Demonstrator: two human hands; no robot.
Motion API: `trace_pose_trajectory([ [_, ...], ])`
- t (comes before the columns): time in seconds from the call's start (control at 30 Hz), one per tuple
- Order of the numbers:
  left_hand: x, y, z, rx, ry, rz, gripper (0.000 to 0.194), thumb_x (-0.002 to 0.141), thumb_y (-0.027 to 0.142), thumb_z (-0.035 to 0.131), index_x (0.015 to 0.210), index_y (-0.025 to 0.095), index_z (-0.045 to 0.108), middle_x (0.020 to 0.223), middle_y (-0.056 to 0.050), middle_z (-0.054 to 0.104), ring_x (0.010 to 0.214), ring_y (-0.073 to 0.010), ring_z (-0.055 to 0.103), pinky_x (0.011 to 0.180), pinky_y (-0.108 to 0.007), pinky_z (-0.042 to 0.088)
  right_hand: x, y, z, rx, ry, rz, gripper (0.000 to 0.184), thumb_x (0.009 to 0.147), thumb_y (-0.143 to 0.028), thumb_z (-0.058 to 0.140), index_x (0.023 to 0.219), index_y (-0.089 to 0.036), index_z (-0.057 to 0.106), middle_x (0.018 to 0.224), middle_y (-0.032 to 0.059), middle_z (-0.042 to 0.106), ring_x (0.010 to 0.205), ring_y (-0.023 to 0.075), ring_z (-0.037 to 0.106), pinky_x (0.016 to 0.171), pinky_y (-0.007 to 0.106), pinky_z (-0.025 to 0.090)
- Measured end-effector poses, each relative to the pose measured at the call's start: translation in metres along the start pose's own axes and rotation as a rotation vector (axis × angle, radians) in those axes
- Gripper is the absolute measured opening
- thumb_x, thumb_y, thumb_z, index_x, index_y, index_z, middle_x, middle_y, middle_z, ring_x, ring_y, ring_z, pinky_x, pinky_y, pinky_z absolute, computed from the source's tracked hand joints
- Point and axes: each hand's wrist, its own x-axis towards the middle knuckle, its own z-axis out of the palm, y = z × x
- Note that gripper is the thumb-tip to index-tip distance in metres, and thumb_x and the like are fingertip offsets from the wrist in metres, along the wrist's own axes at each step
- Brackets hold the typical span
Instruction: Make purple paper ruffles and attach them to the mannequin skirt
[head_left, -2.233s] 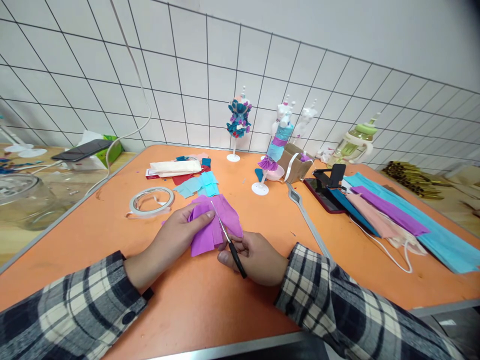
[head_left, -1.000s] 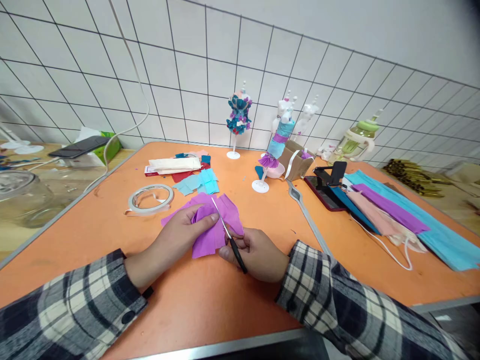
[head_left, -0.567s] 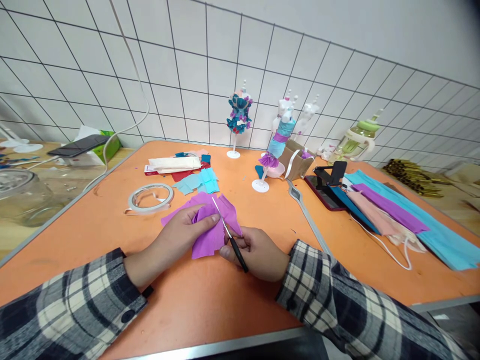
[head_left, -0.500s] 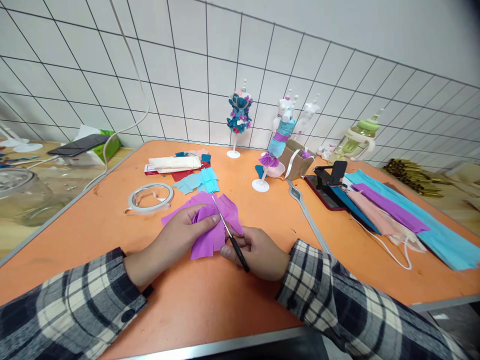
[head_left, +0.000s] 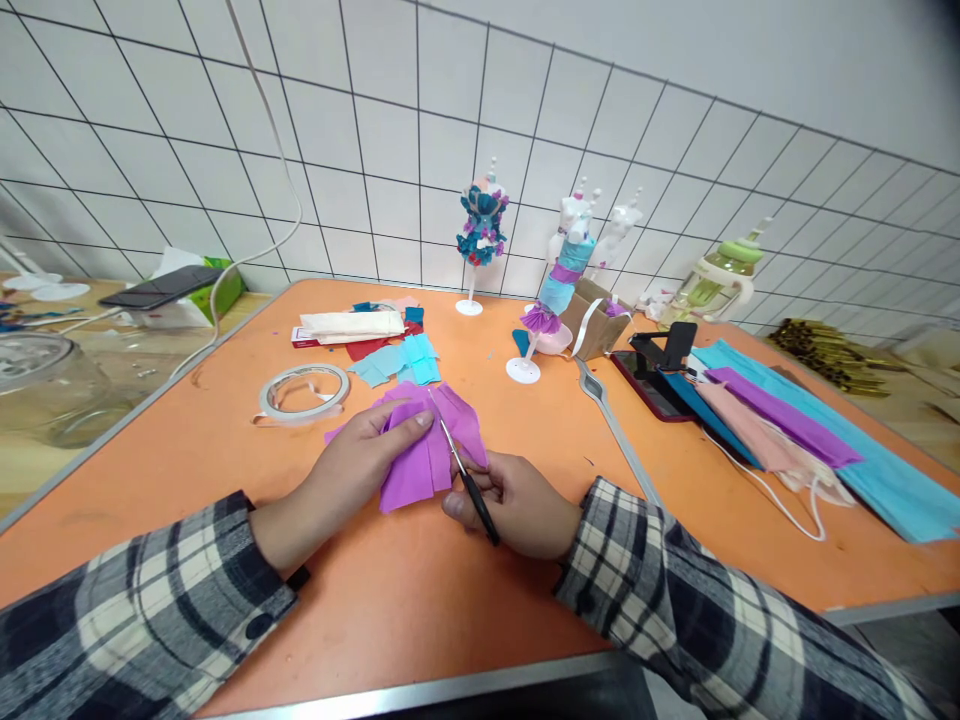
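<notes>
My left hand is closed on a layered piece of purple crepe paper, thumb on top. In my right hand is a pair of scissors with black handles, its blades pointing up and left beside the held paper. Part of the scissors is hidden by my fingers and the paper. More purple paper lies under and behind the blades. Just beyond are light blue paper pieces on the orange table.
A roll of white tape lies left of my hands. Behind stand small dress forms wrapped in coloured paper and a brown box. To the right are a phone, folded crepe paper strips and a green-lidded bottle.
My left thumb and the held purple paper have shifted slightly, and the lower paper edge has turned a little. The scissors stay nearly in place. The view has moved slightly.
</notes>
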Motion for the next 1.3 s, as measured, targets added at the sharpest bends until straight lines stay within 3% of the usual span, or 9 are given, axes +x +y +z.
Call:
trace_pose_trajectory([
  [0.43, 0.0028, -0.0058, 0.0004, -0.146, -0.094, -0.017, 0.037, 0.081, 0.053, 0.074, 0.091, 0.018, 0.076, 0.082, -0.007, 0.079, 0.069, -0.0231, 0.072, 0.072, -0.034, 0.057, 0.0002, 0.0042, -0.0018, -0.148, 0.05, 0.025, 0.036, 0.08, -0.051, 0.074, 0.084, -0.022, 0.053, 0.063, -0.0061, 0.042, 0.055, 0.0098, 0.036, 0.051, 0.023, 0.029],
  [0.63, 0.0021, -0.0056, -0.0013, 0.004, 0.005, 0.047, 0.041, 0.078, 0.053, 0.077, 0.099, 0.019, 0.071, 0.09, -0.007, 0.078, 0.081, -0.0264, 0.073, 0.073, -0.036, 0.057, 0.0007, 0.0061, -0.0025, -0.304, 0.111, 0.009, 0.031, 0.081, -0.048, 0.075, 0.085, -0.022, 0.058, 0.068, -0.0036, 0.046, 0.061, 0.0118, 0.04, 0.056, 0.023, 0.033],
  [0.9, 0.0007, -0.0026, 0.0008, 0.051, -0.004, 0.066, 0.033, 0.078, 0.051, 0.075, 0.083, 0.019, 0.069, 0.078, -0.003, 0.075, 0.067, -0.02, 0.067, 0.063, -0.029, 0.051, -0.0005, 0.0026, -0.0016, -0.292, 0.085, 0.003, 0.033, 0.083, -0.05, 0.071, 0.085, -0.021, 0.057, 0.067, -0.0048, 0.046, 0.059, 0.0102, 0.037, 0.054, 0.022, 0.03],
  [1.13, 0.0028, -0.006, 0.0002, -0.114, -0.021, 0.047, 0.034, 0.084, 0.051, 0.072, 0.097, 0.019, 0.069, 0.083, -0.005, 0.077, 0.071, -0.0224, 0.071, 0.069, -0.033, 0.055, -0.0012, -0.0025, -0.0013, -0.285, 0.087, -0.016, 0.03, 0.082, -0.045, 0.074, 0.092, -0.021, 0.06, 0.067, -0.0065, 0.046, 0.059, 0.0095, 0.038, 0.055, 0.022, 0.031],
  [1.23, 0.0018, -0.0055, 0.0002, -0.167, -0.043, 0.037, 0.031, 0.083, 0.047, 0.074, 0.096, 0.019, 0.07, 0.084, -0.004, 0.077, 0.069, -0.0212, 0.07, 0.066, -0.031, 0.056, -0.0013, -0.003, -0.001, -0.335, 0.099, -0.014, 0.031, 0.08, -0.045, 0.076, 0.093, -0.021, 0.061, 0.065, -0.0069, 0.046, 0.058, 0.0094, 0.039, 0.055, 0.022, 0.03],
  [1.3, 0.0005, -0.0035, -0.0001, -0.226, 0.011, 0.058, 0.028, 0.083, 0.046, 0.075, 0.092, 0.02, 0.071, 0.082, -0.002, 0.077, 0.067, -0.0193, 0.069, 0.064, -0.029, 0.055, -0.0012, -0.0031, -0.0019, -0.366, 0.122, -0.014, 0.032, 0.08, -0.046, 0.076, 0.093, -0.02, 0.062, 0.064, -0.0068, 0.045, 0.058, 0.0094, 0.038, 0.054, 0.022, 0.029],
])
